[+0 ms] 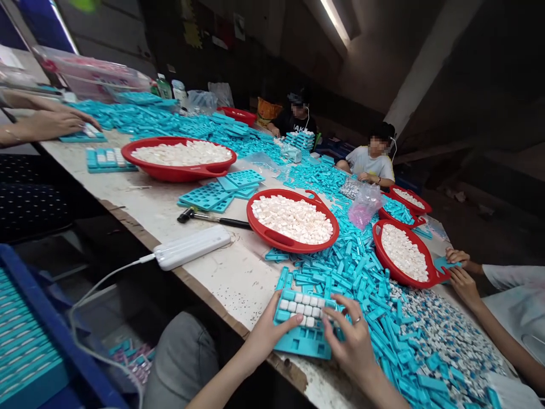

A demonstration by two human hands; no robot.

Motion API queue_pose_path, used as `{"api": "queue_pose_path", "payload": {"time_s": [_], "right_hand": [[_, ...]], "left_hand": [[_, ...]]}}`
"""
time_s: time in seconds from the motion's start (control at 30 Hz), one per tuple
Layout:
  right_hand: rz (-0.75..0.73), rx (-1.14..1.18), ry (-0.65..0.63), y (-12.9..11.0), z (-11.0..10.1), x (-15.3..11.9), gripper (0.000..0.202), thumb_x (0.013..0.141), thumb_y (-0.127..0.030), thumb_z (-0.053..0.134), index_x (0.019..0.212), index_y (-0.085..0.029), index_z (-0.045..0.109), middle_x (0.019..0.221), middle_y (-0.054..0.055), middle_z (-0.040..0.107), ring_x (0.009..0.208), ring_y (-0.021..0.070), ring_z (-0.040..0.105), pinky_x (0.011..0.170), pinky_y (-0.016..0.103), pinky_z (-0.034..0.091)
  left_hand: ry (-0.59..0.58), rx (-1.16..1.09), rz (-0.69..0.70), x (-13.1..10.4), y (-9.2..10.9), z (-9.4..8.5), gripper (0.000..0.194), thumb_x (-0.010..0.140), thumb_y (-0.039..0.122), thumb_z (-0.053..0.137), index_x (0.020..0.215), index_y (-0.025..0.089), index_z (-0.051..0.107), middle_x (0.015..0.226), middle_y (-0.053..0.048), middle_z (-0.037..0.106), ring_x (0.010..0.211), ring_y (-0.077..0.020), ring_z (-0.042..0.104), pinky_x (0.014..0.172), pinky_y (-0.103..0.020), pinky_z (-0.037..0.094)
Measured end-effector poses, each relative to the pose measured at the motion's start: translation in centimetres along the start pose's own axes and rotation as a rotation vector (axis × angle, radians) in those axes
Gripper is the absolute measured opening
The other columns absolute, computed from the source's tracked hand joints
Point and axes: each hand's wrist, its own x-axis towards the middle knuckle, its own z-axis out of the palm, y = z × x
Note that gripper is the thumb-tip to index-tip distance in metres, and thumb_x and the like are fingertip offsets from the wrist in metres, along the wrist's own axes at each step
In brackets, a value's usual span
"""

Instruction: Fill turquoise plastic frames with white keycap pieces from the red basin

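A turquoise plastic tray [303, 342] with square openings lies near the table's front edge, its upper rows filled with small white blocks [303, 309]. My left hand [272, 326] grips the tray's left side, thumb resting across the white blocks. Over the right end of those rows, my right hand [347, 332] has its thumb and forefinger bent close together; whatever is between them is too small to make out. A ring shows on one of its fingers. The tray's lower openings hold no blocks. Loose turquoise pieces [357, 284] lie heaped right beside and beyond the tray.
Red baskets of white blocks [293, 247] [179, 176] stand beyond the tray. A hammer [213, 218], stacked turquoise trays [204, 196] and a white power bank [191, 247] with a cable lie leftward. Co-workers' hands [462, 275] [51, 122] work at both sides. A blue crate [55, 341] stands lower left.
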Motion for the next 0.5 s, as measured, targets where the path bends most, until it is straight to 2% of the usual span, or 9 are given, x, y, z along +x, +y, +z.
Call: {"api": "queue_pose_path", "payload": {"time_s": [0.07, 0.13, 0.2, 0.27, 0.33, 0.4, 0.5], "right_hand": [[-0.016, 0.026, 0.010, 0.8, -0.3, 2.9, 0.018, 0.096, -0.019, 0.057, 0.109, -0.024, 0.068, 0.114, 0.010, 0.065, 0.101, 0.0241, 0.064, 0.078, 0.037, 0.057], [-0.001, 0.033, -0.028, 1.8, 0.6, 7.0, 0.017, 0.097, -0.020, 0.055, 0.107, -0.023, 0.068, 0.108, 0.009, 0.066, 0.099, 0.0230, 0.064, 0.084, 0.037, 0.055], [0.057, 0.021, -0.174, 2.9, 2.6, 11.6, 0.020, 0.098, -0.018, 0.051, 0.109, -0.021, 0.067, 0.106, 0.008, 0.068, 0.103, 0.0223, 0.063, 0.090, 0.036, 0.052], [0.136, -0.046, -0.412, 4.2, 5.4, 16.1, 0.028, 0.097, -0.012, 0.048, 0.118, -0.020, 0.065, 0.118, 0.008, 0.067, 0.111, 0.0208, 0.061, 0.096, 0.033, 0.048], [0.142, -0.050, -0.495, 5.4, 8.1, 19.6, 0.031, 0.092, -0.006, 0.053, 0.116, -0.020, 0.067, 0.120, 0.008, 0.068, 0.113, 0.0202, 0.061, 0.097, 0.029, 0.046], [0.161, -0.054, -0.548, 6.5, 10.4, 21.6, 0.026, 0.089, -0.006, 0.057, 0.108, -0.018, 0.071, 0.114, 0.009, 0.071, 0.106, 0.0208, 0.064, 0.091, 0.027, 0.046], [0.194, -0.062, -0.578, 7.4, 12.1, 22.4, 0.021, 0.089, -0.007, 0.058, 0.100, -0.016, 0.073, 0.104, 0.011, 0.074, 0.097, 0.0216, 0.067, 0.084, 0.026, 0.046]], "left_hand": [[-0.040, -0.021, -0.010, -0.1, 0.2, -0.1, 0.072, 0.066, 0.043, 0.087, 0.129, 0.023, 0.060, 0.133, -0.011, 0.068, 0.129, -0.0391, 0.058, 0.110, -0.047, 0.045], [-0.031, -0.034, -0.003, -0.2, 0.4, -0.1, 0.072, 0.066, 0.042, 0.087, 0.130, 0.023, 0.060, 0.138, -0.011, 0.065, 0.133, -0.0384, 0.054, 0.113, -0.046, 0.042], [0.009, -0.037, -0.008, -0.2, 0.4, -0.1, 0.072, 0.065, 0.042, 0.087, 0.129, 0.023, 0.061, 0.142, -0.011, 0.061, 0.138, -0.0379, 0.049, 0.116, -0.045, 0.039], [0.032, -0.055, -0.024, -0.1, 0.1, 0.0, 0.073, 0.063, 0.044, 0.088, 0.128, 0.022, 0.061, 0.143, -0.013, 0.061, 0.138, -0.0381, 0.048, 0.115, -0.044, 0.039], [0.036, -0.085, -0.026, 0.0, -0.3, 0.0, 0.076, 0.063, 0.046, 0.088, 0.128, 0.020, 0.061, 0.140, -0.014, 0.063, 0.136, -0.0382, 0.051, 0.113, -0.045, 0.041], [0.048, -0.117, -0.026, 0.2, -0.7, -0.2, 0.079, 0.061, 0.047, 0.089, 0.129, 0.019, 0.060, 0.136, -0.015, 0.065, 0.133, -0.0380, 0.054, 0.112, -0.046, 0.043], [0.045, -0.141, -0.048, 0.3, -1.0, -0.3, 0.083, 0.061, 0.047, 0.089, 0.133, 0.022, 0.058, 0.135, -0.013, 0.066, 0.133, -0.0378, 0.054, 0.111, -0.048, 0.043]]}}
